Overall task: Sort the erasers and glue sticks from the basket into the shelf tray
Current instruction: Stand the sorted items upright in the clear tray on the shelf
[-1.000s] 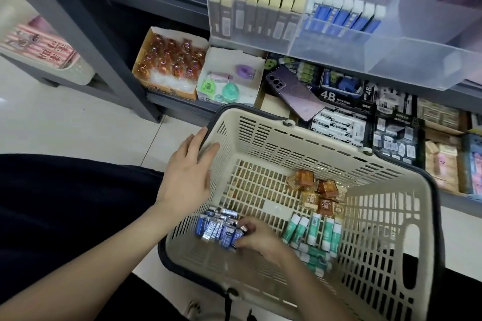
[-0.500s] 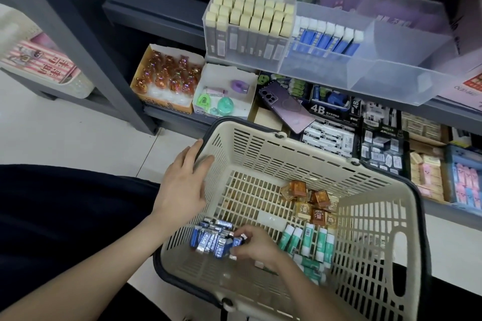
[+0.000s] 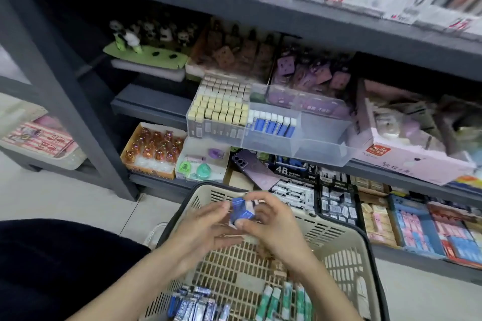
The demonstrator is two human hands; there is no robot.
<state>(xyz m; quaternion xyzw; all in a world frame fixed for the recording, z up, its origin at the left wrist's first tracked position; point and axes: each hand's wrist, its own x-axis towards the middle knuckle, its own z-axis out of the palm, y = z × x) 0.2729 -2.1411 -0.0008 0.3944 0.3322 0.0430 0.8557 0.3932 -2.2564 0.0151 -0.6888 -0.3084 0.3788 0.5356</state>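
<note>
The grey shelf (image 3: 234, 10) carries a clear tray (image 3: 320, 148). Below it sits the cream basket (image 3: 347, 245). Above the basket, the right hand (image 3: 276, 224) grips a bunch of blue erasers (image 3: 242, 212). The left hand (image 3: 198, 232) touches the bunch with straight fingers. Green glue sticks (image 3: 284, 300) lie in the basket.

Bare forearms converging, right hand (image 3: 273, 223) pinching blue erasers (image 3: 242, 212), left hand (image 3: 204, 228) fingers straight, thumb touching them

Blue erasers (image 3: 242, 212) now aloft above basket (image 3: 339, 255)
</note>
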